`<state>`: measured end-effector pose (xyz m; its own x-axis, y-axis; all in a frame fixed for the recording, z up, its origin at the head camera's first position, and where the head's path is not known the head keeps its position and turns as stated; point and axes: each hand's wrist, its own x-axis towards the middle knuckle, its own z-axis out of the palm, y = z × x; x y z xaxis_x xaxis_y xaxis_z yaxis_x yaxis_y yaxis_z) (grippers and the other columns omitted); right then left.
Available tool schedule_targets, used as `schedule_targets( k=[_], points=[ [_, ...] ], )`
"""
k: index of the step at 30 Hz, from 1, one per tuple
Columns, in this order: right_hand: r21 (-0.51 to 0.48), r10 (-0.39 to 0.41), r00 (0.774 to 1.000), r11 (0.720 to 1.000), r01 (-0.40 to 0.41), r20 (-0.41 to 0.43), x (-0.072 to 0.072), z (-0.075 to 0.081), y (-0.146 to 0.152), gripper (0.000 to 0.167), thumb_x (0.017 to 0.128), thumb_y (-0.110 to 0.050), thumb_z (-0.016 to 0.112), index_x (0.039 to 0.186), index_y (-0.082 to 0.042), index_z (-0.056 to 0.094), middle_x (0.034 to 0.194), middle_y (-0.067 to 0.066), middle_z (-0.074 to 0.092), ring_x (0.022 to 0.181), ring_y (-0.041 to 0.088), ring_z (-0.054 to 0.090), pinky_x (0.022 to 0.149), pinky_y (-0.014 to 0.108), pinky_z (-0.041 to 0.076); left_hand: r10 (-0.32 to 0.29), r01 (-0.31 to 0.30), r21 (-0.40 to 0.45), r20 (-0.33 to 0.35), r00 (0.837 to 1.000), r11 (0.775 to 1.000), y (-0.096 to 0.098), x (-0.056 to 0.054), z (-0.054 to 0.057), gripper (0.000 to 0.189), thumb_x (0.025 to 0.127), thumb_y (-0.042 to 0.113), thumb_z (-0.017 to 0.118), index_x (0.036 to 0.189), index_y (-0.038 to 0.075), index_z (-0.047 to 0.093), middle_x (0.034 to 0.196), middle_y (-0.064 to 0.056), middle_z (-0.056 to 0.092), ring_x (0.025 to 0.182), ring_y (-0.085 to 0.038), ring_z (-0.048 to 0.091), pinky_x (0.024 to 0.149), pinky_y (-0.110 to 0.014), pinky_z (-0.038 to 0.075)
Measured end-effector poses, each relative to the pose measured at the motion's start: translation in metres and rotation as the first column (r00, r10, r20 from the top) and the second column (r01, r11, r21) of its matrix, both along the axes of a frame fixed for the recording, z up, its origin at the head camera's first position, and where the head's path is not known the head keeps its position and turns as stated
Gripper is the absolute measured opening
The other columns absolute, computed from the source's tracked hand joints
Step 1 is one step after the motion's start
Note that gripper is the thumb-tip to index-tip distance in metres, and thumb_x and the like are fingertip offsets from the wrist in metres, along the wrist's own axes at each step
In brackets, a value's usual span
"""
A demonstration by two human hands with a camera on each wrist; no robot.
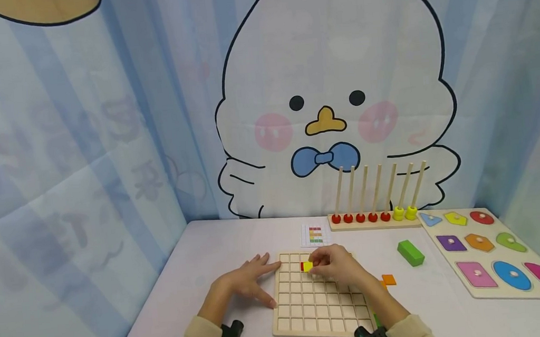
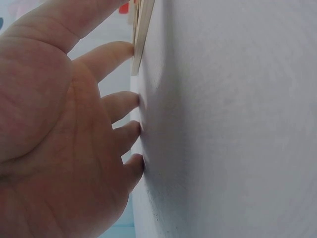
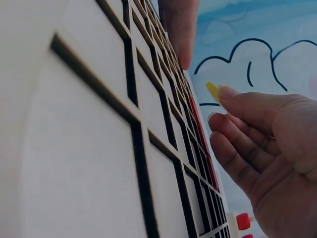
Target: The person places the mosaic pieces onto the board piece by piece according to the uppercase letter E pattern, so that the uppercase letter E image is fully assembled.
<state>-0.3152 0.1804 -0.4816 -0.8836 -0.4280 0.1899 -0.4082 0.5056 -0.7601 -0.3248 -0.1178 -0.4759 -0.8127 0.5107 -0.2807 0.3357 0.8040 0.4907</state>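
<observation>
A wooden grid board (image 1: 321, 312) lies on the table, most of its squares bare. My right hand (image 1: 337, 265) pinches a small yellow tile (image 1: 308, 266) between thumb and fingers over the board's upper part. In the right wrist view, that yellow tile (image 3: 212, 91) is held up off the grid. A strip of red (image 3: 204, 141) lies along the far rows there; in the head view only a bit of red (image 1: 302, 266) shows beside the tile. My left hand (image 1: 252, 278) lies with fingers spread, thumb and index finger touching the board's left edge.
Behind the board lie a card with a coloured pattern (image 1: 316, 234) and a pegged bead stand (image 1: 374, 224). To the right are a green block (image 1: 411, 253), an orange tile (image 1: 389, 279) and a knobbed shape puzzle (image 1: 489, 233). Something green (image 1: 377, 320) peeks out by the right wrist.
</observation>
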Motion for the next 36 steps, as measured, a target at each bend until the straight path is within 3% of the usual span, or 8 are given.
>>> schedule_targets(
  k=[12, 36],
  points=[
    [0.073, 0.012, 1.000, 0.997, -0.013, 0.008, 0.0008, -0.0084, -0.0064, 0.016, 0.090, -0.020, 0.083, 0.100, -0.010, 0.076, 0.083, -0.005, 0.066, 0.072, 0.009, 0.059, 0.066, 0.021, 0.050, 0.006, -0.006, -0.007, 0.006, 1.000, 1.000, 0.0000, -0.0002, 0.0001, 0.100, 0.074, 0.052, 0.091, 0.160, 0.039, 0.041, 0.176, -0.007, 0.017, 0.163, -0.036, 0.008, 0.128, -0.067, 0.013],
    [0.141, 0.007, 1.000, 0.990, -0.005, -0.011, 0.0038, -0.0050, -0.0100, 0.019, 0.086, -0.016, 0.086, 0.098, -0.007, 0.075, 0.084, -0.004, 0.066, 0.073, 0.010, 0.057, 0.066, 0.022, 0.049, 0.005, -0.005, -0.005, -0.001, 1.000, 1.000, 0.0001, 0.0003, -0.0014, 0.099, 0.074, 0.051, 0.091, 0.159, 0.040, 0.041, 0.175, -0.007, 0.018, 0.163, -0.035, 0.008, 0.128, -0.067, 0.013]
  ],
)
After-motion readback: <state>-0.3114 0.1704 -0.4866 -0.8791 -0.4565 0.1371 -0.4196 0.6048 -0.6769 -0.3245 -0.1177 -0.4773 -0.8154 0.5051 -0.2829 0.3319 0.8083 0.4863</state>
